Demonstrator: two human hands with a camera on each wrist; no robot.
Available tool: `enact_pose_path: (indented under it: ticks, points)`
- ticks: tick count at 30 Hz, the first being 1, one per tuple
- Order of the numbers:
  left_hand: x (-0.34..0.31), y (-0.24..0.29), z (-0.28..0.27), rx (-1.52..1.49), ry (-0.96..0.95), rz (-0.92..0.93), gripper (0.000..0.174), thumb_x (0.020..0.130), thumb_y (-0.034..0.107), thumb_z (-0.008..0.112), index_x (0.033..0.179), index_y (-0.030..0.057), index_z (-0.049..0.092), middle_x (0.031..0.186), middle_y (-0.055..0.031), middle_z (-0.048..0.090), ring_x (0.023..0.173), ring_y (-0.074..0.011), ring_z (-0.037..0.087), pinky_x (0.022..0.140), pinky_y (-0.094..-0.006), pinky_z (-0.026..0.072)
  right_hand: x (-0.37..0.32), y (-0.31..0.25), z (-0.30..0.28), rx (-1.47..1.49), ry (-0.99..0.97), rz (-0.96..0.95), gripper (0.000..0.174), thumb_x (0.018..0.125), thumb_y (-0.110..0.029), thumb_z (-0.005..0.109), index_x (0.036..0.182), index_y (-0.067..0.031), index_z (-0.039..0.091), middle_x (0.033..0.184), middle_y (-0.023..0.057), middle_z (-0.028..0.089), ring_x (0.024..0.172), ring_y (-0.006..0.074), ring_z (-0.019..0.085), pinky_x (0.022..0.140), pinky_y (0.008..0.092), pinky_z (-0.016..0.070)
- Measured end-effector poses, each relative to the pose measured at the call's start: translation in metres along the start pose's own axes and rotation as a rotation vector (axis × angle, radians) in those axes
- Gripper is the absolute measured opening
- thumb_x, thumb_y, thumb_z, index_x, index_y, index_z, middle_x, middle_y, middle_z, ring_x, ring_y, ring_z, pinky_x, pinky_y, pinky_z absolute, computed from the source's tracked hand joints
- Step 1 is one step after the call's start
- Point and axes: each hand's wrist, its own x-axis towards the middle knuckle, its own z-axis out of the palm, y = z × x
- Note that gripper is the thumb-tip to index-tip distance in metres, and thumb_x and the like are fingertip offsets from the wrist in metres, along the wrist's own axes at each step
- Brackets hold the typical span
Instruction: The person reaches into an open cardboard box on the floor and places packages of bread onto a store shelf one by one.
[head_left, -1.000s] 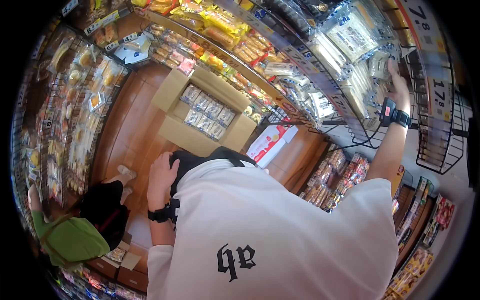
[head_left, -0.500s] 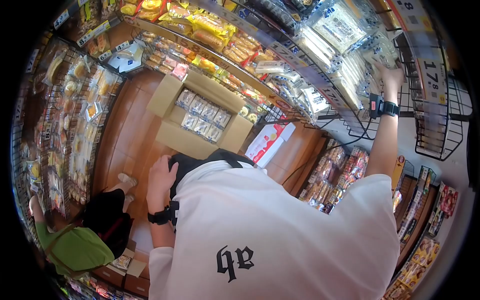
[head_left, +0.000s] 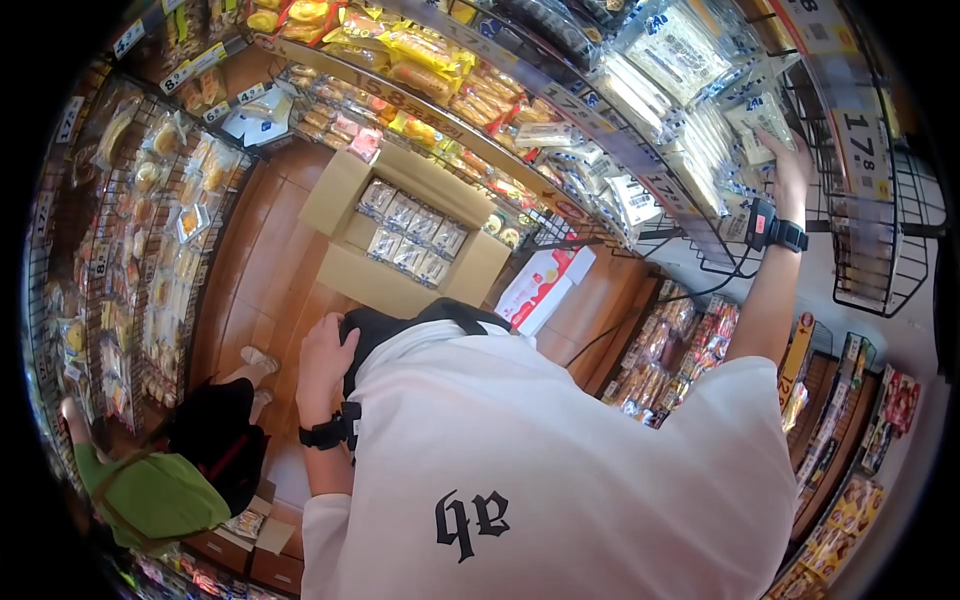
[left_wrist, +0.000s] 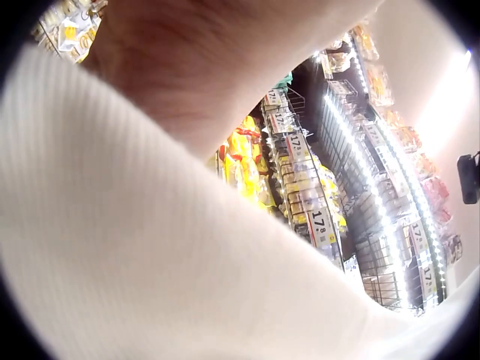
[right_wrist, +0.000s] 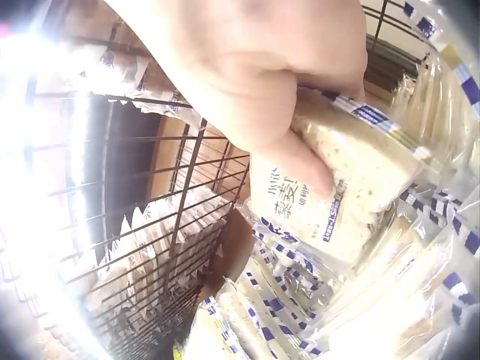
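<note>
In the right wrist view my right hand (right_wrist: 255, 75) pinches a clear bread packet (right_wrist: 352, 165) with blue-and-white striped edges, thumb across its printed front. Similar packets (right_wrist: 262, 315) stand in a row beneath it. The head view has this hand (head_left: 792, 175) at the wire shelf's right end, beside large flat white packets (head_left: 675, 55). My left hand (head_left: 325, 360) rests at the waist near the black cloth, fingers loosely bent and holding nothing. The left wrist view is mostly filled by the blurred hand (left_wrist: 180, 67) and the white shirt (left_wrist: 150, 232).
An open cardboard box (head_left: 340, 260) with wrapped packs stands on the floor below the shelves, beside a white and red box (head_left: 545, 290). A person in green (head_left: 165, 495) is at the lower left, near a packed rack (head_left: 150, 260). A wire-edged price rail (head_left: 858, 150) hangs at right.
My right hand first reached in beside the packets, then closed on one at the shelf's right end; the packet now stands more upright. My left hand has stayed at the waist.
</note>
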Motion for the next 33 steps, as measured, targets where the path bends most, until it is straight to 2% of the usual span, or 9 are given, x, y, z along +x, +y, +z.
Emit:
enact_pose_path:
  ticks: [9, 12, 13, 16, 20, 25, 28, 30, 33]
  points:
    - [-0.008, -0.004, 0.002, 0.019, 0.014, -0.004, 0.037, 0.092, 0.028, 0.066, 0.117, 0.0015, 0.062, 0.115, -0.0203, 0.069, 0.109, -0.0395, 0.063, 0.094, -0.0468, 0.0499, 0.032, -0.002, 0.003, -0.457, 0.004, -0.013, 0.063, 0.075, -0.012, 0.089, 0.129, 0.0032, 0.061, 0.119, 0.0093, 0.07, 0.112, 0.02, 0.064, 0.099, 0.0317, 0.047]
    - [-0.007, -0.007, 0.003, 0.016, 0.026, -0.016, 0.037, 0.092, 0.029, 0.067, 0.116, 0.0013, 0.062, 0.114, -0.02, 0.069, 0.108, -0.0396, 0.063, 0.093, -0.0471, 0.0502, 0.048, 0.006, 0.005, -0.09, 0.032, 0.254, 0.056, 0.081, -0.012, 0.085, 0.13, 0.0003, 0.062, 0.125, 0.0081, 0.068, 0.115, 0.0208, 0.063, 0.1, 0.0322, 0.0469]
    - [-0.008, -0.007, 0.002, 0.018, 0.034, -0.013, 0.037, 0.092, 0.029, 0.067, 0.116, 0.0012, 0.062, 0.113, -0.0199, 0.069, 0.108, -0.0396, 0.063, 0.092, -0.0472, 0.0504, 0.057, 0.014, 0.003, 0.162, -0.147, 0.235, 0.055, 0.084, -0.01, 0.083, 0.132, 0.0057, 0.06, 0.13, 0.0132, 0.065, 0.116, 0.0229, 0.064, 0.101, 0.0343, 0.0484]
    - [-0.009, -0.011, 0.006, 0.038, 0.051, 0.001, 0.036, 0.093, 0.029, 0.066, 0.114, 0.001, 0.062, 0.112, -0.0201, 0.069, 0.106, -0.0396, 0.064, 0.091, -0.0472, 0.0509, 0.064, 0.033, 0.01, 0.189, -0.309, 0.1, 0.053, 0.086, -0.006, 0.079, 0.133, 0.0058, 0.058, 0.134, 0.0132, 0.063, 0.12, 0.0225, 0.062, 0.104, 0.0328, 0.0472]
    - [-0.005, -0.013, 0.01, 0.018, 0.037, -0.02, 0.036, 0.093, 0.03, 0.065, 0.113, 0.0008, 0.062, 0.112, -0.0206, 0.068, 0.107, -0.0397, 0.063, 0.091, -0.0476, 0.0509, 0.068, 0.032, 0.037, 0.13, -0.12, 0.211, 0.055, 0.09, -0.01, 0.078, 0.138, 0.0002, 0.055, 0.133, 0.0098, 0.064, 0.119, 0.0212, 0.063, 0.103, 0.0352, 0.0496]
    - [-0.004, -0.01, 0.011, -0.009, 0.002, -0.062, 0.036, 0.095, 0.031, 0.063, 0.115, 0.0007, 0.062, 0.114, -0.0198, 0.068, 0.109, -0.0381, 0.063, 0.093, -0.0475, 0.0493, 0.082, 0.037, 0.065, 0.048, -0.006, 0.115, 0.041, 0.093, -0.015, 0.073, 0.129, 0.002, 0.061, 0.117, 0.0101, 0.068, 0.099, 0.0225, 0.067, 0.077, 0.0357, 0.0544]
    - [-0.003, -0.007, 0.009, -0.026, -0.035, -0.083, 0.037, 0.095, 0.031, 0.063, 0.117, 0.0009, 0.062, 0.117, -0.0196, 0.067, 0.111, -0.0376, 0.062, 0.095, -0.0469, 0.0485, 0.104, 0.05, 0.058, -0.114, 0.017, 0.159, 0.05, 0.084, -0.008, 0.081, 0.126, 0.0072, 0.059, 0.116, 0.0124, 0.069, 0.099, 0.0226, 0.067, 0.076, 0.0356, 0.0545]
    - [-0.002, -0.011, 0.01, -0.016, -0.001, -0.056, 0.038, 0.095, 0.031, 0.063, 0.118, 0.0007, 0.062, 0.119, -0.02, 0.067, 0.112, -0.0376, 0.062, 0.096, -0.0464, 0.0483, 0.111, 0.037, 0.05, -0.055, -0.134, 0.217, 0.046, 0.084, -0.009, 0.081, 0.124, 0.0049, 0.063, 0.119, 0.013, 0.069, 0.106, 0.0237, 0.065, 0.09, 0.0376, 0.0519]
    - [-0.005, -0.014, 0.01, -0.038, 0.02, -0.078, 0.039, 0.095, 0.031, 0.063, 0.119, 0.0003, 0.062, 0.12, -0.0204, 0.067, 0.113, -0.0379, 0.062, 0.096, -0.0463, 0.0482, 0.079, 0.002, 0.047, 0.173, -0.118, 0.253, 0.048, 0.085, -0.009, 0.081, 0.127, 0.0035, 0.063, 0.127, 0.0128, 0.066, 0.112, 0.0249, 0.064, 0.097, 0.0399, 0.0505]
